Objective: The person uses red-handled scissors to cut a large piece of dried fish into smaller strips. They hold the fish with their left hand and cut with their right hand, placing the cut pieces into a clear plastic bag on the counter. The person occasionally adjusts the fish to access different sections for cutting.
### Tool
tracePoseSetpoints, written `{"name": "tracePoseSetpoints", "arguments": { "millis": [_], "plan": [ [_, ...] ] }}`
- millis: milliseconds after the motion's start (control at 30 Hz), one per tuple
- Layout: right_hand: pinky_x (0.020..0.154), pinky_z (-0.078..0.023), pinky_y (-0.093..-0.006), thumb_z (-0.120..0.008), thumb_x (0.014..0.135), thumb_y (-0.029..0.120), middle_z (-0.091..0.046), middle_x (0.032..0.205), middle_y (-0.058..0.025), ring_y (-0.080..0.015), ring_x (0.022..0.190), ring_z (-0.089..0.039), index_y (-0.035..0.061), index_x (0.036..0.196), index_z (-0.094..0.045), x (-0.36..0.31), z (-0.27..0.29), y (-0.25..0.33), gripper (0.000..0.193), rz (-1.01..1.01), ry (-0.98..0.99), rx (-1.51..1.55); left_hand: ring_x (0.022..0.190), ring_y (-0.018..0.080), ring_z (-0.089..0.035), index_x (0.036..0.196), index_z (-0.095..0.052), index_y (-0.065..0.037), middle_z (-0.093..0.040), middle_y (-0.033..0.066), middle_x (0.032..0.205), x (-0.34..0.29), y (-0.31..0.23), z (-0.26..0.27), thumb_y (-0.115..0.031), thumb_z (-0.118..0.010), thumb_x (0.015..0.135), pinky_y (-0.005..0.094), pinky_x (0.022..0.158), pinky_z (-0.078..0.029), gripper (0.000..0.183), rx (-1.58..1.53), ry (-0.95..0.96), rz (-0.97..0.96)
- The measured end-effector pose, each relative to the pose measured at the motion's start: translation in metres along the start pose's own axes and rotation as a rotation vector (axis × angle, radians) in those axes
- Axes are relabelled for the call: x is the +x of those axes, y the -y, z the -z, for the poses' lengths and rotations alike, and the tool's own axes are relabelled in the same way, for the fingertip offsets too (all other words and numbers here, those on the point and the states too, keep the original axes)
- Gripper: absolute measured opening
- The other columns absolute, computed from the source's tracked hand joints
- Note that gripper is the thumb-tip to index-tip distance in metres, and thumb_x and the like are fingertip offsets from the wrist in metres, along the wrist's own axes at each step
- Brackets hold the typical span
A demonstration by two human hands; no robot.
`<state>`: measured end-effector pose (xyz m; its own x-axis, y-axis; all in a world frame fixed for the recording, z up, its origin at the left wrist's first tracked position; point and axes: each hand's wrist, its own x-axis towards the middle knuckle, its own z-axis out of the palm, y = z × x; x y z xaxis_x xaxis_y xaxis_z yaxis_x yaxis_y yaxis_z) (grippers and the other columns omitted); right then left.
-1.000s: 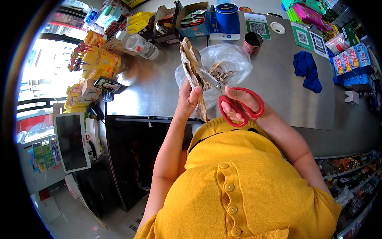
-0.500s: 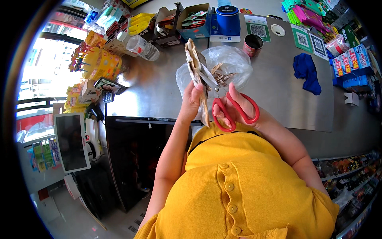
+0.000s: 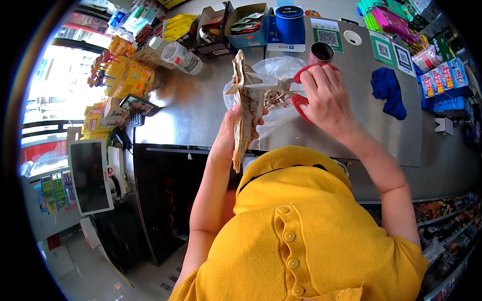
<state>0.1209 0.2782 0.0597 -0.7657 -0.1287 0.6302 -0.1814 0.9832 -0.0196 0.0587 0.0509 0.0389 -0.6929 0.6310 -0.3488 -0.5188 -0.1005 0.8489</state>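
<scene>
My left hand is closed around a long, flat, brown piece that looks like dried fish, held upright above the counter's near edge. My right hand grips red-handled scissors from the right. Their blades point left and reach the upper part of the dried fish; whether they are fully closed on it is hard to make out. Under and behind the scissors a clear plastic bag lies spread on the counter, with cut brown strips in it.
The metal counter carries a red tin, a blue canister, a clear bottle and a blue cloth. Open boxes of packets line the back. At left stand a phone and a screen.
My right hand has turned over and moved up and right, bringing the scissors sideways across the dried fish. My left hand has shifted slightly down and left with the fish.
</scene>
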Motion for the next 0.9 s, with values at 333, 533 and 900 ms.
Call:
{"name": "tracePoseSetpoints", "arguments": {
  "millis": [333,533,900],
  "plan": [
    [0.077,-0.043,-0.0285,-0.063,0.071,0.011,-0.056,0.088,-0.0031,-0.0152,0.088,-0.055,0.0071,0.085,-0.060,0.022,0.005,-0.022,0.015,0.231,-0.039,-0.086,0.081,0.0119,-0.055,0.120,-0.051,0.000,-0.063,0.0108,0.102,-0.003,0.001,0.004,-0.054,-0.047,0.089,0.0235,0.057,-0.048,0.063,0.051,-0.008,0.013],
    [0.076,-0.044,-0.0280,-0.061,0.071,0.011,-0.057,0.085,-0.0033,-0.0153,0.084,-0.056,0.0070,0.081,-0.061,0.024,0.006,-0.023,0.011,0.295,-0.008,-0.113,0.068,0.0099,-0.052,0.108,-0.060,0.000,-0.059,0.0055,0.084,-0.003,0.000,0.018,-0.052,-0.050,0.087,0.0230,0.055,-0.043,0.057,0.368,-0.081,0.083],
    [0.071,-0.045,-0.0275,-0.059,0.073,0.011,-0.056,0.077,-0.0031,-0.0154,0.080,-0.056,0.0068,0.075,-0.061,0.031,0.009,-0.032,0.005,0.455,0.094,-0.155,0.066,0.0091,-0.049,0.097,-0.066,0.000,-0.058,0.0024,0.079,-0.010,0.000,0.014,-0.046,-0.051,0.090,0.0221,0.058,-0.040,0.049,0.550,-0.151,0.044]
  ]
}}
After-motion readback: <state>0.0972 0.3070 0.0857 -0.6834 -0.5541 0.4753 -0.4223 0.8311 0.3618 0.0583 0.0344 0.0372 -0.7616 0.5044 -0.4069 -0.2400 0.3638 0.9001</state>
